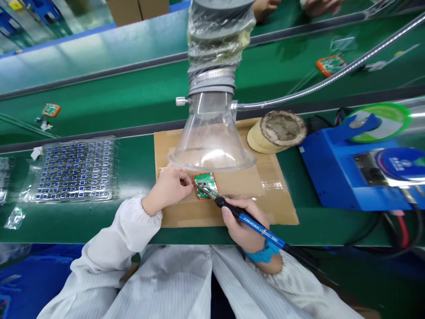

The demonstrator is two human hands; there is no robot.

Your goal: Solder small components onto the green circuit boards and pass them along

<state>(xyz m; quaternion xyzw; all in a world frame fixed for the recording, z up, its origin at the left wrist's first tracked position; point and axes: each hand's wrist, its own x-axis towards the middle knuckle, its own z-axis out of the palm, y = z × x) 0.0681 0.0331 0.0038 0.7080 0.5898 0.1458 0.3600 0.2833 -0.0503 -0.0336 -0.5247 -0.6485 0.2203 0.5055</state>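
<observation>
A green circuit board in an orange frame [206,185] lies on a sheet of brown cardboard [232,212] below the clear funnel hood. At the board's left edge is my left hand [174,185], its thumb and forefinger pinched together; what they hold, if anything, is too small to make out. My right hand [247,223] grips a blue and black soldering iron [250,221] like a pen. The iron's metal tip reaches over the left part of the board, close to the left fingertips. A blue band circles the right wrist.
A clear fume-extractor hood [212,137] hangs low over the cardboard. Behind lies a yellowish round pot [277,131]; a blue soldering unit [345,173] stands right. At left is a plastic tray of small parts [76,170]. Other orange-framed boards [51,110] lie on the green belt. Another person's hands [322,6] show at top.
</observation>
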